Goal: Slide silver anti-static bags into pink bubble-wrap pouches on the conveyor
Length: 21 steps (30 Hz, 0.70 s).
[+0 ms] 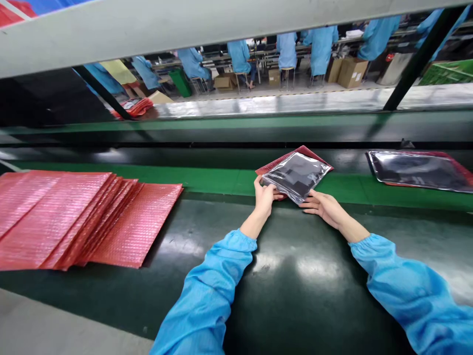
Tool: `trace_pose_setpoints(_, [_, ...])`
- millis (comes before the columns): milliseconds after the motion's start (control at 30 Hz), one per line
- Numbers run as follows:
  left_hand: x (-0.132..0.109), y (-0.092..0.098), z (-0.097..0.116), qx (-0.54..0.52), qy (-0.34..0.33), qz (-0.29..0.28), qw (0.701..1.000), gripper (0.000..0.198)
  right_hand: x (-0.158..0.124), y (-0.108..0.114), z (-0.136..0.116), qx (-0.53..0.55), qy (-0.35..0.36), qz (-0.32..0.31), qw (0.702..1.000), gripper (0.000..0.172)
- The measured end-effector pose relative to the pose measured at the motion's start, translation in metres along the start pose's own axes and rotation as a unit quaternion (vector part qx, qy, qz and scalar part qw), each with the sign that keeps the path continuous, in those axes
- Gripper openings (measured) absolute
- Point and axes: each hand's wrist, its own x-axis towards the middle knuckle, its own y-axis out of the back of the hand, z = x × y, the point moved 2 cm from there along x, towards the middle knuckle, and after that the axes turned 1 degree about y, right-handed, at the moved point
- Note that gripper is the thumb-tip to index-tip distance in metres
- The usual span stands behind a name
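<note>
A dark flat panel in a clear plastic bag point(295, 173) lies tilted over a red bubble-wrap bag point(305, 151) at the green strip. My left hand point(264, 197) is closed on the panel's left edge, thumb on top and fingers curled below. At the near right edge, my right hand point(325, 207) grips the same panel between thumb and fingers; its lower fingers stick out. Most of the red bag under the panel is hidden. Another wrapped dark panel point(417, 169) rests on a red bag further right.
A fanned stack of red bubble-wrap bags point(74, 217) covers the left of the dark green bench point(207, 236). The green belt strip point(214, 181) runs across behind it. A grey beam point(207, 24) spans overhead, with dark posts. Beyond, several people in blue sit at workbenches near cardboard boxes point(351, 72).
</note>
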Motion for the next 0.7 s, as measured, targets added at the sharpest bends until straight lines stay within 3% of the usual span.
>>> trace_pose_setpoints(267, [-0.016,-0.009,-0.02,-0.091,0.028,0.058,0.994,0.099,0.039,-0.015,-0.004,0.018,0.021,0.037,0.999,0.034])
trace_pose_setpoints(367, [-0.016,-0.011,-0.024,-0.137,0.035,0.021,0.99,0.066,0.04,-0.027,-0.002,0.017,0.054,0.05,0.997,0.034])
trace_pose_setpoints(467, [-0.009,-0.008,-0.027,-0.159,0.086,-0.022,0.983,0.033,0.03,-0.037,0.0,0.0,0.088,0.059,0.994,0.036])
trace_pose_setpoints(700, [-0.003,0.0,-0.022,-0.171,0.141,-0.075,0.972,0.017,0.004,-0.043,-0.01,-0.053,0.159,0.059,0.984,0.048])
